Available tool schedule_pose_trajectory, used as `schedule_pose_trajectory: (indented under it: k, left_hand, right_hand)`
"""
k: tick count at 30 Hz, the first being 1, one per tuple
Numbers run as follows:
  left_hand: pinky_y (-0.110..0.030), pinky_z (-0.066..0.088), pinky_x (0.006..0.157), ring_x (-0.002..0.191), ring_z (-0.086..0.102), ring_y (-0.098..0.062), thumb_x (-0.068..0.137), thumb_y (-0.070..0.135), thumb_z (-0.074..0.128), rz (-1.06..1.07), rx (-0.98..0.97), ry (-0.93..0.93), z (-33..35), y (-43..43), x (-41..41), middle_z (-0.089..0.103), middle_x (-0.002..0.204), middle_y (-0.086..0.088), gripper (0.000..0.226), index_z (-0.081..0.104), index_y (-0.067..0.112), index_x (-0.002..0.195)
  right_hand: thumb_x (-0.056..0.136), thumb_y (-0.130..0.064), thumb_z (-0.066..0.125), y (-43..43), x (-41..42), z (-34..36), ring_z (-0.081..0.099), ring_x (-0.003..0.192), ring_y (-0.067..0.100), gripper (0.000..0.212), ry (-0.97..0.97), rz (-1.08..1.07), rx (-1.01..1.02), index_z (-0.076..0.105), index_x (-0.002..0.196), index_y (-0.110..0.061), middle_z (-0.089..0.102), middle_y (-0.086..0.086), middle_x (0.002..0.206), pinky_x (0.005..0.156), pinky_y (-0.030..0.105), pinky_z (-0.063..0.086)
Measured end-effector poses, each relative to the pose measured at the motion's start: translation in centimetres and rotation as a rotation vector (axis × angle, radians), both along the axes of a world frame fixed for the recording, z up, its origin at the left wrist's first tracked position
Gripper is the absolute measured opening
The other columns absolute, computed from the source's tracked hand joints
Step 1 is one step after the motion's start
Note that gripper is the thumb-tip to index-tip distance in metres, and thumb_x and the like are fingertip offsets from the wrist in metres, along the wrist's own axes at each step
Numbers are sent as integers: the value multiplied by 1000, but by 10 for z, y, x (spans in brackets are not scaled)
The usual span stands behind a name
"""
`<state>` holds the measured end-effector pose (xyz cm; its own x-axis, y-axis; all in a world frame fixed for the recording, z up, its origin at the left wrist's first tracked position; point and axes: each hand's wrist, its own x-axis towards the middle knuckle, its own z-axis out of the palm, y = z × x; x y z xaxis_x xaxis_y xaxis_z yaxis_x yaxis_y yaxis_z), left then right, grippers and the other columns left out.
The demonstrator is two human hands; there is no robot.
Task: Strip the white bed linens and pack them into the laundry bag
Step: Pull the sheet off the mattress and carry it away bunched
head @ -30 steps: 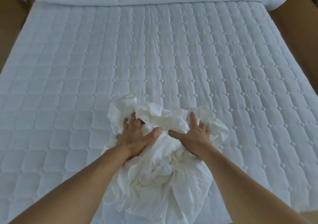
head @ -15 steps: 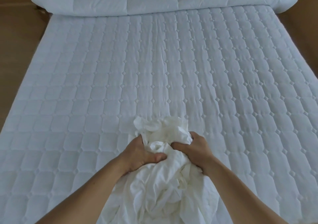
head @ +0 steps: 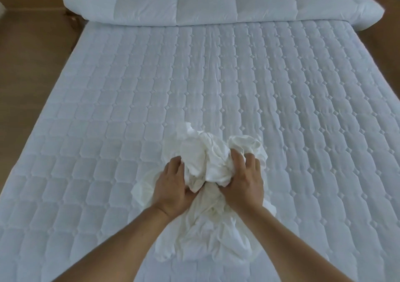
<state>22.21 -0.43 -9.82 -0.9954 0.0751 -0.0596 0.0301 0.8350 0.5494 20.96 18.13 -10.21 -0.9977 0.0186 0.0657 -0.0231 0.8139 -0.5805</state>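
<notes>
sheet (head: 208, 158) bunched tighter in hands (head: 173, 187) (head: 243, 186), open mattress (head: 108, 108) around.

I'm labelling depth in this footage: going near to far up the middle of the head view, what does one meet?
First the crumpled white sheet bundle, gripped by the left hand and right hand → bare quilted white mattress pad → rolled white duvet along the far end.

The crumpled white sheet (head: 205, 234) hides the thumb tips of the left hand (head: 173, 187) and right hand (head: 243, 184). The top edge crops the folded duvet (head: 205, 4). The quilted mattress pad (head: 108, 130) runs off right and bottom.
</notes>
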Motion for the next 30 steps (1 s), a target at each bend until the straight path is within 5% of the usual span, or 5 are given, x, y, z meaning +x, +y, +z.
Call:
schedule_pose_trajectory:
  k: [9,18,25,27,30]
  left_hand:
    - [-48,54,88,105,64,-38,83,41,63,-47,-155,103,13,2,30,62,122,-19,66,57,-1,134]
    - [-47,26,116,145,29,-31,94,46,28,-225,-295,-51,8,-14,64,27,158,-11,74,17,11,158]
    - [-48,31,104,116,49,-28,85,53,24,244,468,-79,32,14,57,58,120,-6,44,60,39,106]
    - [-54,31,111,112,52,-42,83,65,30,509,841,-171,45,28,48,60,110,-24,66,66,12,101]
    - [-53,35,112,118,56,-28,74,83,29,603,797,-173,60,47,37,66,108,1,78,61,19,105]
  right_hand:
    - [70,-97,32,6,28,35,56,94,25,86,57,84,209,56,108,-24,52,-4,99,104,56,31]
    - [70,-75,60,-15,43,29,50,82,21,62,52,10,2,55,87,-15,49,-6,87,76,37,42]
    - [74,-74,59,-18,42,18,54,98,32,66,69,-97,27,60,104,-15,56,7,106,85,45,42]
    - [76,-76,53,-19,38,14,46,118,32,66,67,-92,73,59,106,-19,52,7,127,96,48,38]
    - [78,-75,52,-13,39,4,24,144,29,65,30,-32,125,50,117,-22,40,4,151,108,58,32]
